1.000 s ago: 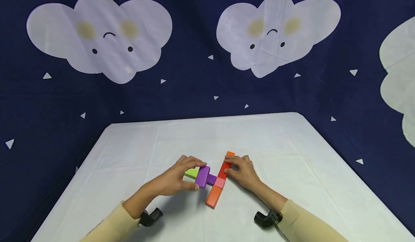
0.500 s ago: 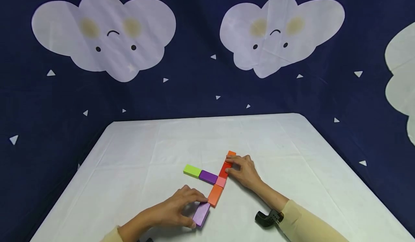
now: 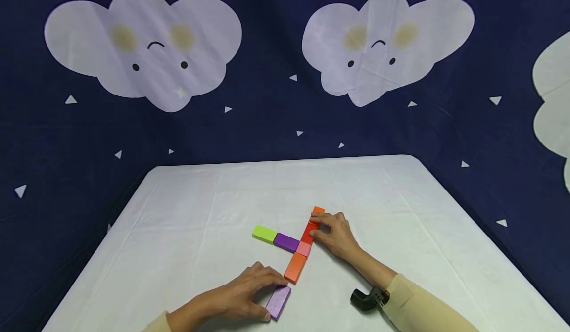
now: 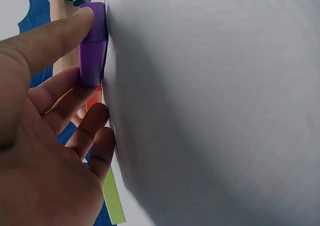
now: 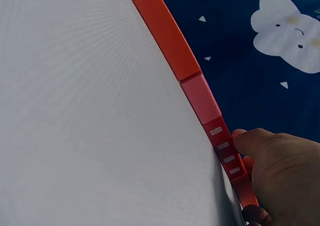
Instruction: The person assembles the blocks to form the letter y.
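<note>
Near the front of the table, my left hand (image 3: 242, 292) pinches a light purple block (image 3: 278, 302) between thumb and fingers. That block lies just in front of the near orange block (image 3: 296, 267), a narrow gap between them. A slanting row continues through a small pink block (image 3: 304, 249) and a red block (image 3: 308, 234) to a far orange block (image 3: 318, 210). My right hand (image 3: 337, 235) grips the row's far part, its thumb against the red block, which bears small white labels (image 5: 223, 146) in the right wrist view. A dark purple block (image 3: 286, 242) and a green block (image 3: 264, 234) branch left from the pink one.
White cloth covers the table (image 3: 191, 198). Behind it hangs a dark blue curtain (image 3: 262, 139) printed with clouds. A black wrist camera (image 3: 367, 300) sits on the right wrist, close above the tabletop.
My left hand has carried the light purple block from above the dark purple one down toward the front of the row, then slightly nearer me. The right hand has stayed in place.
</note>
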The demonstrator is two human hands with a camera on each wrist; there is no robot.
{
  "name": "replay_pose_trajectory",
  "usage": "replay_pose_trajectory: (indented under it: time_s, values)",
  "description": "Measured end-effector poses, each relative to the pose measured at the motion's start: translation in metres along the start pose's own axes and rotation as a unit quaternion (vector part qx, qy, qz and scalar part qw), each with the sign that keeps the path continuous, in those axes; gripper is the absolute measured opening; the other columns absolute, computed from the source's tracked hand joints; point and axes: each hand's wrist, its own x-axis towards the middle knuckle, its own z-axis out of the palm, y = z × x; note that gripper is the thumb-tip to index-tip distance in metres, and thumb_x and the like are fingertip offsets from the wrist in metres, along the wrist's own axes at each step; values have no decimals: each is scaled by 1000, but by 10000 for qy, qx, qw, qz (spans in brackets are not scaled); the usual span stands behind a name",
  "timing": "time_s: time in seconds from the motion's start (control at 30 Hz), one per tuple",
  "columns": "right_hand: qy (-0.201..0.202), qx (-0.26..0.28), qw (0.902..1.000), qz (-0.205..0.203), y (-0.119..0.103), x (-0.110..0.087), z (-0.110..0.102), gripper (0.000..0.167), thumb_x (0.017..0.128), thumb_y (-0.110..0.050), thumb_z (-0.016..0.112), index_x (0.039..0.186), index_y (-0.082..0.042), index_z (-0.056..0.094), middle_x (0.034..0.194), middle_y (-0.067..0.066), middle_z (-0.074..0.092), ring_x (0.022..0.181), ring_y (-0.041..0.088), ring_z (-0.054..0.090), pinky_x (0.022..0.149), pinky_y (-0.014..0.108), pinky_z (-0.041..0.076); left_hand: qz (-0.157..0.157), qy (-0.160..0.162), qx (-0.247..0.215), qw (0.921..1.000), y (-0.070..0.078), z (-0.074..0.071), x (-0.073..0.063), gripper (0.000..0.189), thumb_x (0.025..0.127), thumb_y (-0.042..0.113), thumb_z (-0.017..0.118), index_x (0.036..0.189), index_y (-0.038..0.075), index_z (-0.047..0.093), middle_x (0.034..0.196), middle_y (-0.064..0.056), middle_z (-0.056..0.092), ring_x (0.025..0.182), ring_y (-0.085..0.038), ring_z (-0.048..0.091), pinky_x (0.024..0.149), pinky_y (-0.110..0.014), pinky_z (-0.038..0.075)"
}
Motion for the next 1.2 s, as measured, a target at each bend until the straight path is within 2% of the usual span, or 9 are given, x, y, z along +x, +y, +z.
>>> replay_pose_trajectory:
  time_s: [0.17, 0.3, 0.63, 1.0, 1.2]
  values:
    - [-75, 18, 9998, 158, 1, 1, 0, 35, 76, -24, 76, 109, -14, 71, 121, -1, 67, 79, 8, 38, 76, 32, 31, -2, 92, -92, 9999, -3, 1, -1, 58, 78, 26, 73, 132, 23, 51, 130, 9, 53, 107, -2, 38, 91, -23, 35]
    - [-39, -6, 9999, 126, 1, 0, 0, 35, 75, -24, 77, 109, -14, 71, 120, -1, 67, 79, 8, 38, 76, 32, 31, 45, 247, -22, 9997, -4, 1, -2, 56, 77, 24, 73, 128, 22, 53, 128, 9, 54, 107, -3, 39, 93, -24, 36]
    - [-21, -62, 10000, 44, 2, 0, 0, 37, 76, -24, 77, 110, -14, 71, 121, 1, 67, 79, 8, 38, 76, 32, 31, -348, 186, -134, 9991, -6, -1, 0, 52, 79, 23, 72, 127, 26, 56, 122, 11, 52, 111, -3, 39, 97, -26, 37]
    - [14, -60, 10000, -44, 1, 1, 2, 35, 76, -23, 77, 109, -14, 71, 120, 1, 67, 79, 7, 37, 76, 32, 31, -350, 267, -321, 9985, -8, 0, 3, 51, 78, 20, 72, 127, 24, 57, 119, 10, 55, 107, -2, 39, 93, -23, 36]
    - [-20, -34, 10000, 20, 1, 0, 1, 36, 75, -24, 77, 110, -14, 71, 121, 1, 67, 79, 8, 38, 76, 32, 30, -219, 318, -283, 9989, -9, 2, 4, 51, 79, 21, 72, 127, 23, 57, 119, 9, 56, 107, -2, 40, 94, -25, 35]
